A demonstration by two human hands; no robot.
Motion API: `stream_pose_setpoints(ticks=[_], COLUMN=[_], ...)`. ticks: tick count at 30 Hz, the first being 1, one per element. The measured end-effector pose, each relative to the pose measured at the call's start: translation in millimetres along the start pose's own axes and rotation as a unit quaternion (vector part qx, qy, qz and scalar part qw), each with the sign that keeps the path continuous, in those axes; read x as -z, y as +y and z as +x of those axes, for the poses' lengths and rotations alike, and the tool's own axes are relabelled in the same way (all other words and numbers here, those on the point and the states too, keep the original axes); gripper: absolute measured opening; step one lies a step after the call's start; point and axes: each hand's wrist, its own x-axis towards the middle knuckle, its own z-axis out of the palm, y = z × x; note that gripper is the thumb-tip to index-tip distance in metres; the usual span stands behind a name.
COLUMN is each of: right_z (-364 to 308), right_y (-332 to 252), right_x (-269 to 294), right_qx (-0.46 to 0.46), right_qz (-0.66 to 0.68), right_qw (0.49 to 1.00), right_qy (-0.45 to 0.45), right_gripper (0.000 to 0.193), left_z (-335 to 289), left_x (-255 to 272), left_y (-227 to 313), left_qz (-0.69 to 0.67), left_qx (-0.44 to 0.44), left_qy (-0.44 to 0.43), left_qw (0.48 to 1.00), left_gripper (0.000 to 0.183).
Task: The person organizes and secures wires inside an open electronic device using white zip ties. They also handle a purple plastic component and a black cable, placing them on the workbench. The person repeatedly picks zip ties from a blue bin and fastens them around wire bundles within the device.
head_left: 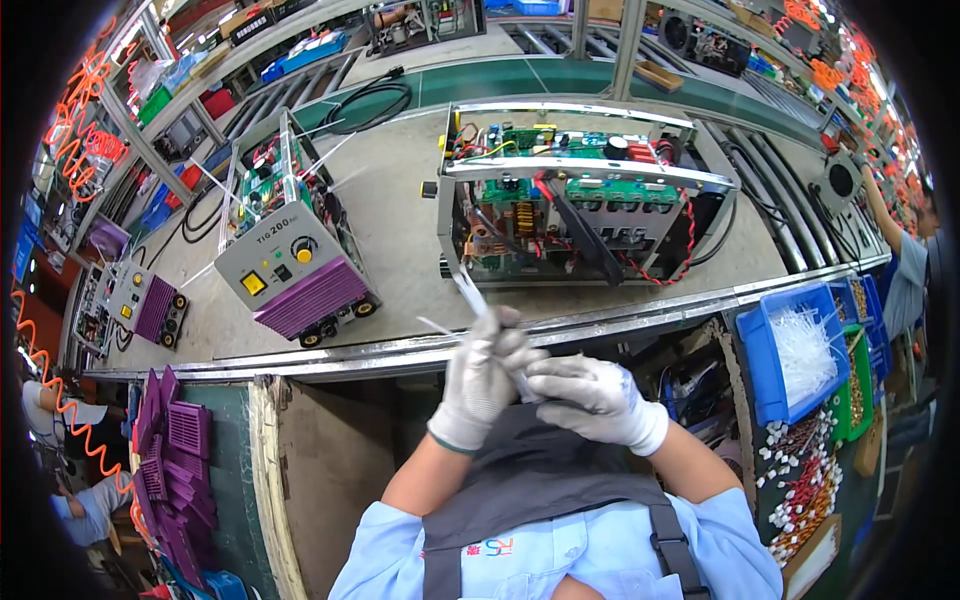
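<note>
Both my hands wear white work gloves and meet in front of my apron, below the bench edge. My left hand is closed around a few thin white cable ties, whose ends stick up past the fingers. Close beside it, my right hand has its fingers curled together at the lower ends of the ties; exactly what it pinches is hidden. Just beyond them on the bench stands an opened welding machine, with green circuit boards, black and red wires and a metal frame showing.
A second welder with a purple front grille stands left, a third farther left. At right are a roller conveyor and a blue bin of white cable ties. Purple panels pile up lower left. Another person works far right.
</note>
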Motion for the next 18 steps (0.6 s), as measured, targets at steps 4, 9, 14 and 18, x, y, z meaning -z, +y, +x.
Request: stream_pose_setpoints(ticks=[4,9,14,18], right_z=[29,41,44,44], right_y=[-1,12,25,29], right_x=[4,7,17,32], right_qx=[-0.238,-0.167,-0.102,-0.087], right_qz=[0.246,0.115,0.058,-0.019], right_qw=[0.929,0.979,0.993,0.996], right_qy=[0.139,0.011,-0.003,-0.018], right_gripper=[0.044,0.02,0.021,0.021], left_z=[-21,-8,10,9], left_x=[-19,-32,-10,-13], left_y=[29,24,13,12], left_qz=[0.407,0.481,0.472,0.502], left_qx=[0.136,0.203,0.193,0.173], left_qy=[0.019,-0.048,-0.07,-0.068], left_qw=[0.903,0.852,0.857,0.844], left_gripper=[0.026,0.03,0.026,0.012])
